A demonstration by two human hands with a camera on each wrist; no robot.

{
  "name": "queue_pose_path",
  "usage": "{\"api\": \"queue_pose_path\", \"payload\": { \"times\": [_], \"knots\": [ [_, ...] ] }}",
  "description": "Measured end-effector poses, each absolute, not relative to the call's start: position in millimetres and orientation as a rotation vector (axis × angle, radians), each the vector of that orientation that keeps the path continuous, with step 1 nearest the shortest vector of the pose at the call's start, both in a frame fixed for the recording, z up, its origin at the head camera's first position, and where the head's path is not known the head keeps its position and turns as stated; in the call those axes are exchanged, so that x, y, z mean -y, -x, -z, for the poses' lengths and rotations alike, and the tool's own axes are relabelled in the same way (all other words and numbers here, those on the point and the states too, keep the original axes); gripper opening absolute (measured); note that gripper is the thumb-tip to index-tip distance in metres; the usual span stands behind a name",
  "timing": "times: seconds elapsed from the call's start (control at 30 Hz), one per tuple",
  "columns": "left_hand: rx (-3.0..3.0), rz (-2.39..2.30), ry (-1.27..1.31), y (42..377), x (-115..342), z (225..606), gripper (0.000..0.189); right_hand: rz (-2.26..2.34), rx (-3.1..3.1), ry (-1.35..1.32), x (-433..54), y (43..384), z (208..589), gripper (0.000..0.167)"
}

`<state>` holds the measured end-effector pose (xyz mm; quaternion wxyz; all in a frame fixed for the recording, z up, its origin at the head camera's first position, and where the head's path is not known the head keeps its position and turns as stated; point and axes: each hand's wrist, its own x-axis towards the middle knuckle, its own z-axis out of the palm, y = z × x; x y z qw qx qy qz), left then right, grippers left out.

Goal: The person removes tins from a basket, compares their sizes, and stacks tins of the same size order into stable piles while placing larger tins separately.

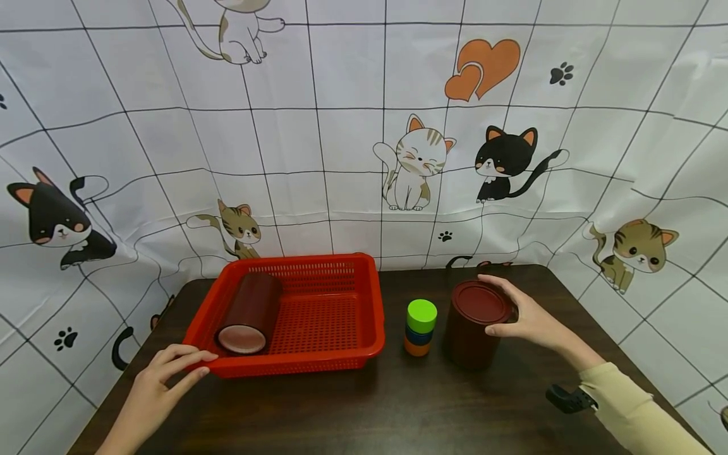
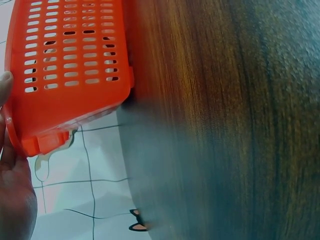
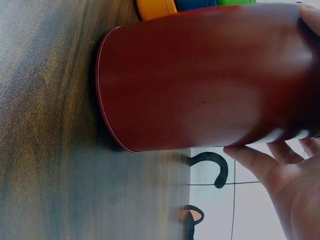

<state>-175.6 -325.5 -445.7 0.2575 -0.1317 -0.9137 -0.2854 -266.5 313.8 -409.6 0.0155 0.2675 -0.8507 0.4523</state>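
My right hand (image 1: 531, 322) grips a dark reddish-brown lidded canister (image 1: 471, 344) near its top, with the thumb at the near side and the fingers round the far side. The canister (image 3: 190, 85) stands upright on the table and fills much of the right wrist view. At the near left corner of a red plastic basket (image 1: 372, 309), my left hand (image 1: 150, 392) holds the rim between thumb and fingers. Slotted holes show in the basket's side (image 2: 70, 55) in the left wrist view. Inside the basket, along its left side, lies a brown cylinder (image 1: 256, 303) with a pale pinkish end facing me.
Between the basket and the standing canister is a small stack (image 1: 421, 319) coloured green, dark blue and orange. Everything rests on a dark wooden table (image 1: 364, 417). A white cat-print sheet (image 1: 341, 139) hangs behind and at both sides. A dark band (image 1: 570, 399) is by the right sleeve.
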Motion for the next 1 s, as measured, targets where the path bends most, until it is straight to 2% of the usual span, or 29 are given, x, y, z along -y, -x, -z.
{"api": "queue_pose_path", "payload": {
  "times": [0.63, 1.0],
  "knots": [
    [2.448, 0.761, 0.374, 173, 326, 446, 0.038, -1.462, 2.646, -0.863, -314, 268, 412, 0.086],
    [2.483, 0.74, 0.354, 177, 327, 447, 0.036, -1.534, 2.703, -0.987, -322, 277, 404, 0.087]
  ]
}}
